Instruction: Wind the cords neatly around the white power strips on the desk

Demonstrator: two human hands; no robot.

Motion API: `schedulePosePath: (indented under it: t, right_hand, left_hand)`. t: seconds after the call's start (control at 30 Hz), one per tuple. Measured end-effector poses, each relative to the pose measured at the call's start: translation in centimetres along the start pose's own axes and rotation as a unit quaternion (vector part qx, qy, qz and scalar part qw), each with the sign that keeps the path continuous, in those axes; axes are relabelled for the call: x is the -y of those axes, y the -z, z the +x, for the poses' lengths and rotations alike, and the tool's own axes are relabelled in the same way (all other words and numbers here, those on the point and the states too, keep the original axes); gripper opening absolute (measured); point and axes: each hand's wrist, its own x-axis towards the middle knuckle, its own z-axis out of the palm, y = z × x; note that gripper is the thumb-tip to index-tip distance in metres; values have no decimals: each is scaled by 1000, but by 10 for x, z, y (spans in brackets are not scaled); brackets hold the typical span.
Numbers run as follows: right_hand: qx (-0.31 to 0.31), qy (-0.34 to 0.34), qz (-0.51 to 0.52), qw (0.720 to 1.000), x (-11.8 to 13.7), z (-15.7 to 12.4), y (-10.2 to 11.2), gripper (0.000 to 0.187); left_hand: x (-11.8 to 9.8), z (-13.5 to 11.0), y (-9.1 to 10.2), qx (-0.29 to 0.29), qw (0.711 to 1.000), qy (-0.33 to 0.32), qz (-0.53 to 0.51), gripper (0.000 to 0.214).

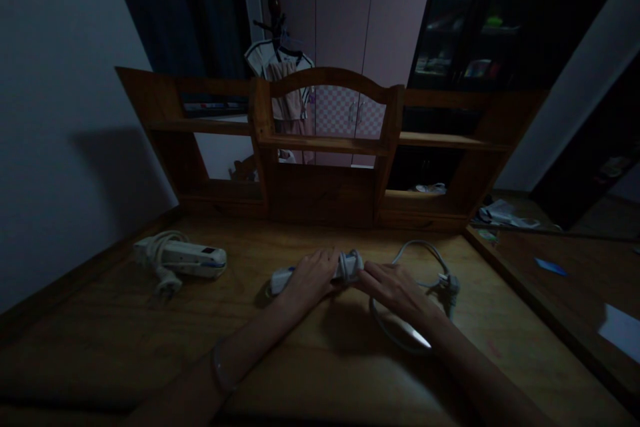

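A white power strip (281, 279) lies across the middle of the wooden desk, with several turns of its grey cord (351, 265) wound round the right part. My left hand (315, 271) is closed over the strip's middle and covers much of it. At the strip's right end, my right hand (393, 285) has its fingers closed on the cord, close beside the wound turns. From there the loose cord loops over the desktop to a plug (451, 285) on the right. The fingertips of both hands are partly hidden.
On the left of the desk (280, 380) rests another power strip (195, 260), its cord bundled round it and its plug (167, 285) towards me. A wooden shelf unit (325, 190) stands along the back edge. A blue card (551, 266) and white paper (623, 330) lie at the right.
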Motion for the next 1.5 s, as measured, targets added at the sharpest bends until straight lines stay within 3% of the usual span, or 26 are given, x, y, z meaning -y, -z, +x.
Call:
schedulePosePath:
  t: [0.03,0.23,0.43,0.53,0.67,0.83,0.93,1.07,1.17,1.33,1.5]
  right_hand:
    - [-8,-2,-8,1000,-2,-1,2,3]
    - [-46,-21,-7,999,-13,-6,17,25]
    - [-84,-27,-14,996,-9,-3,20,29]
    - [-80,-20,-20,996,-1,-2,18,25]
    - [-81,5,-13,997,5,-2,17,24]
    - [-81,-65,87,991,-11,-3,17,28]
    - [-64,-123,206,969,-22,-4,19,34]
    - [-44,-186,361,913,-30,-5,23,34]
    - [-31,-218,446,867,-34,-4,24,41]
    - [-15,-272,506,818,-43,-5,11,41]
    - [22,-238,569,787,-39,-1,-6,40]
  left_hand:
    - [0,0,-1,-5,1000,-20,-6,55]
    - [-5,-1,-2,-34,996,-88,-4,64]
    - [-1,3,0,-66,997,-16,23,61]
    - [0,2,1,-52,998,-5,20,58]
    - [-5,-1,2,-17,997,-70,11,52]
    - [-12,-2,1,-25,981,-189,18,47]
    - [-15,-4,-5,-51,964,-260,17,49]
    - [-17,-8,-9,-105,945,-309,0,46]
    - [-15,-10,-2,-144,942,-300,-37,47]
    - [-10,-14,16,-174,947,-233,-139,72]
    - [-7,-18,18,-197,934,-242,-175,57]
